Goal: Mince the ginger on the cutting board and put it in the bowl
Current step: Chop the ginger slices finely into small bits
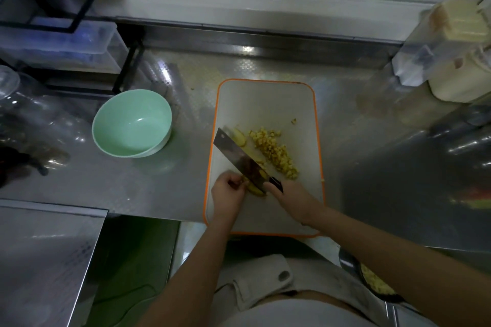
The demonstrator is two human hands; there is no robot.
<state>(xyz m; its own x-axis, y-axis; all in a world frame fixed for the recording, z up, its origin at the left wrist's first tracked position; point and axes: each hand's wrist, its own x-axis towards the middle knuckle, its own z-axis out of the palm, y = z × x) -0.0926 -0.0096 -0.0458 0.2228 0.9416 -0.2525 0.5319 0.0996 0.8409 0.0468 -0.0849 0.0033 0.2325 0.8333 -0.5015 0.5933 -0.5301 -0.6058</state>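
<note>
A white cutting board point(265, 98) with an orange rim lies on the steel counter. A pile of diced ginger point(276, 151) sits at its middle. My right hand point(289, 200) grips the black handle of a cleaver point(239, 156), whose blade runs up and to the left across the board. My left hand point(228, 194) pinches ginger slices point(256, 190) against the board right beside the blade. Another slice point(240, 137) lies by the blade's tip. A pale green bowl point(132, 122) stands empty to the left of the board.
A black wire rack with clear plastic boxes point(61, 48) stands at the back left. Clear jars point(34, 119) lie at the far left. Containers point(451, 61) crowd the right back corner. A dark dish with yellow bits point(374, 284) sits low at the right.
</note>
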